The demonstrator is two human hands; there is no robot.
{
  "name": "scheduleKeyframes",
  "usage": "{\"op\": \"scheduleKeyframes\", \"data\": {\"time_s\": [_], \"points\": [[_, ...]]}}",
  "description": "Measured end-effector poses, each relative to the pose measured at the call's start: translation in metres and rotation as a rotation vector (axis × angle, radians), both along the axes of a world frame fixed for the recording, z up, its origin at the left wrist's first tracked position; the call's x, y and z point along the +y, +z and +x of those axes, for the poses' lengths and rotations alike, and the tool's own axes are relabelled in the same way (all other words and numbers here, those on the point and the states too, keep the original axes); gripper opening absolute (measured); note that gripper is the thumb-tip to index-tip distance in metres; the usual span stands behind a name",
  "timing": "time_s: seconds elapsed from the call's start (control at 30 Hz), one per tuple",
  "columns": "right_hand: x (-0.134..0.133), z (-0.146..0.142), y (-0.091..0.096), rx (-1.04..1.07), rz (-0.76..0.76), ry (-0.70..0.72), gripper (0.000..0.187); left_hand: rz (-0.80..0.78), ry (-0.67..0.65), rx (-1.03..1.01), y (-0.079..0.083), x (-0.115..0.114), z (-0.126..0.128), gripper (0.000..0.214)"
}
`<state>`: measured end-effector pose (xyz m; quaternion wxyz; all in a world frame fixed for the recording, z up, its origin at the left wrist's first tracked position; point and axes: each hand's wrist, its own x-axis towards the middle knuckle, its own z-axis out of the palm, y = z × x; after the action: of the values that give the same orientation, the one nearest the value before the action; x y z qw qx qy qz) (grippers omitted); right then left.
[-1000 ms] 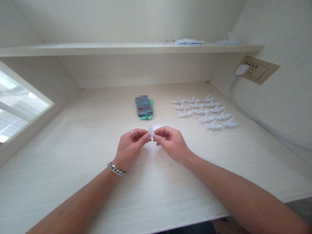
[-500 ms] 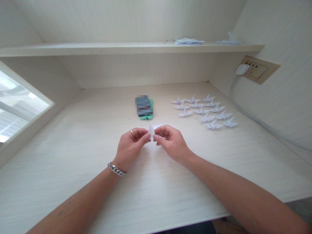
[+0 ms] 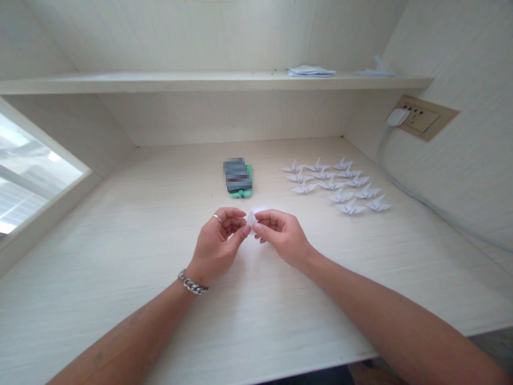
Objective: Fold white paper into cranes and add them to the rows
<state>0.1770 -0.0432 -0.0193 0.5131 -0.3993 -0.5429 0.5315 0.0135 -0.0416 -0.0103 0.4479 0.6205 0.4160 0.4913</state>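
Note:
My left hand [image 3: 218, 240] and my right hand [image 3: 280, 235] meet over the middle of the pale wooden desk [image 3: 120, 256]. Both pinch a small folded piece of white paper [image 3: 251, 218] between thumb and fingertips. Most of the paper is hidden by the fingers; only a small tip shows. A ring sits on a left finger and a chain bracelet on the left wrist. Several finished white paper cranes [image 3: 334, 184] lie in rows to the right, beyond my right hand.
A phone in a green case [image 3: 238, 179] lies just behind the hands. A shelf [image 3: 160, 82] above holds folded white papers [image 3: 310, 70]. A wall socket [image 3: 420, 116] with a plug and white cable [image 3: 425, 200] is at right. A window [image 3: 28, 171] is at left.
The paper has sunk lower between my fingertips and shows less. My left fingers have shifted and curled over it. The hands stay in the same place.

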Motion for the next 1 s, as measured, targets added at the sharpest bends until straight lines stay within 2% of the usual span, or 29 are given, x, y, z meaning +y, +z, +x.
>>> {"op": "scheduleKeyframes", "data": {"time_s": [0.13, 0.3, 0.53, 0.73, 1.0], "points": [[0.000, 0.000, 0.001, -0.040, 0.038, -0.004, 0.015, 0.063, -0.009, 0.052, -0.002, -0.003, 0.001, 0.026], [0.001, 0.000, -0.001, -0.028, 0.048, -0.013, 0.015, 0.113, 0.015, 0.118, 0.000, -0.006, 0.001, 0.022], [-0.001, 0.001, -0.003, -0.063, 0.074, -0.043, 0.019, 0.075, 0.066, 0.123, 0.001, -0.007, 0.002, 0.022], [-0.007, 0.000, 0.004, -0.205, 0.132, -0.120, 0.018, 0.015, 0.059, 0.076, 0.002, -0.003, 0.000, 0.022], [-0.013, 0.001, 0.011, -0.483, 0.441, -0.166, 0.012, -0.061, -0.045, -0.041, 0.005, 0.000, -0.001, 0.021]]}}
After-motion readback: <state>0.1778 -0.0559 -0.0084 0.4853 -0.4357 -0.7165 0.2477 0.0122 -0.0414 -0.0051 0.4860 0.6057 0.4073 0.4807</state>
